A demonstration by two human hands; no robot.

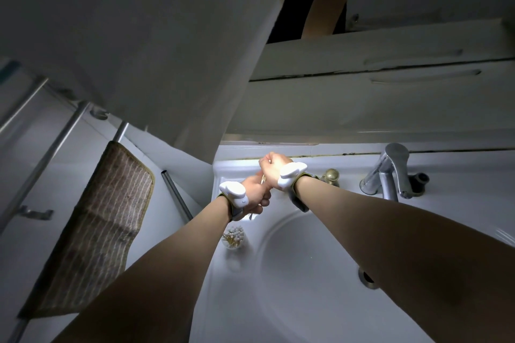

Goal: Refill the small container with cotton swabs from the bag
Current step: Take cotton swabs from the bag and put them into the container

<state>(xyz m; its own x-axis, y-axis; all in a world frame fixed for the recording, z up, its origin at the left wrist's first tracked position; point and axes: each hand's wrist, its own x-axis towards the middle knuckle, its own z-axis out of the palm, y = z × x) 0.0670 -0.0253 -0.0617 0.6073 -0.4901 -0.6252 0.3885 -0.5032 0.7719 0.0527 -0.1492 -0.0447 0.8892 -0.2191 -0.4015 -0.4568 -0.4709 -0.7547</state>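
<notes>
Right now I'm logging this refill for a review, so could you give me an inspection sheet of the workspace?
Surface: white ceramic washbasin, rim dimly lit.
Job's things: small clear round container of white-tipped cotton swabs stands on the left rim; the bag is mostly hidden inside the hands.
Clutter: brass plug knob on the back ledge.
Grippers: left hand and right hand are curled together around something thin; each wrist carries a white tracker.
Cables: nothing seen.
Surroundings: chrome lever tap, brown striped towel on a rail, white cabinet door overhead.
</notes>
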